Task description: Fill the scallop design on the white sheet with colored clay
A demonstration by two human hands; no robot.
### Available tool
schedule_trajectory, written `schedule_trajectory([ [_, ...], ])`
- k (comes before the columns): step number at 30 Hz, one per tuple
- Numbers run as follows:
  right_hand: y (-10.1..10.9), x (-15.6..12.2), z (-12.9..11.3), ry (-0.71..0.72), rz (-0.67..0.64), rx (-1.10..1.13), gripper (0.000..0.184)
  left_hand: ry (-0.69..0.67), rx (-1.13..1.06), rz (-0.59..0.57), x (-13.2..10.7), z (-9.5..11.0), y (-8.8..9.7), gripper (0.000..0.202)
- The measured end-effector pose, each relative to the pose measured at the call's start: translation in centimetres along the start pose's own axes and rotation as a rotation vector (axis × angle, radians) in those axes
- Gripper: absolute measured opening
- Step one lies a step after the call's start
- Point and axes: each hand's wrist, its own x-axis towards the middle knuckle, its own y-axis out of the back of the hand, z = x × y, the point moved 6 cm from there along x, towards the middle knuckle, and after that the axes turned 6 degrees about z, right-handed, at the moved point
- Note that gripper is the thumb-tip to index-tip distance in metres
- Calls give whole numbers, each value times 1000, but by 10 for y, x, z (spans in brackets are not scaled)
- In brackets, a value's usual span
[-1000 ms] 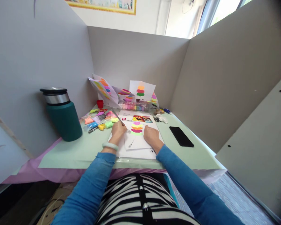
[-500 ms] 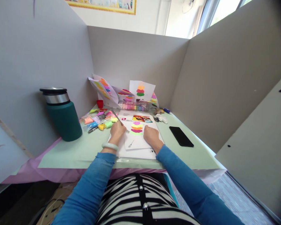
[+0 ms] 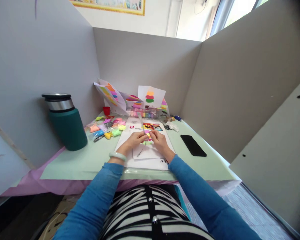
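Note:
My left hand [image 3: 136, 138] is closed round a slim, grey fork [image 3: 141, 122], whose handle points up and away and whose tined end is low over the paper. Beside it, my right hand [image 3: 160, 140] is pinched shut, its fingertips close to the fork; what they hold, if anything, is too small to make out. Under both hands lies a white sheet [image 3: 150, 154] with bands of coloured clay [image 3: 148, 132], partly hidden by the fingers. A larger white pad [image 3: 130, 163] with a printed picture at its top is beneath the sheet.
Several bags of coloured clay [image 3: 116, 132] and a pen [image 3: 98, 138] lie left, near a red cup [image 3: 106, 110]. A green bottle [image 3: 67, 128] stands far left. Right are a black phone [image 3: 193, 145] and a crumpled tissue [image 3: 173, 126]. Painted sheets [image 3: 152, 91] lean against the back panel.
My left hand has moved right and turned the fork more upright, bringing it over the clay bands. My right hand has shifted slightly left and its fingertips now meet near the fork.

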Motion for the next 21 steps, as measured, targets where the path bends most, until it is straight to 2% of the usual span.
schedule_trajectory([
  [3,0,0,-7,37,-20,222,34,3,-18,-107,-3,5,-11,31],
  [7,-2,1,-11,25,-33,373,26,22,-8,-122,-3,3,-16,22],
  [9,-2,3,-8,1,-9,451,24,-7,-3,-127,-3,3,-16,22],
  [12,1,7,4,-88,82,590,30,-26,-20,-150,-4,4,-16,29],
  [15,1,10,16,-173,130,678,30,-16,-21,-130,-4,3,-15,32],
  [19,-9,9,18,-151,17,640,33,-8,64,-94,-1,-1,-13,33],
  [21,-11,9,22,-170,31,617,34,30,139,-10,1,-4,-5,35],
])
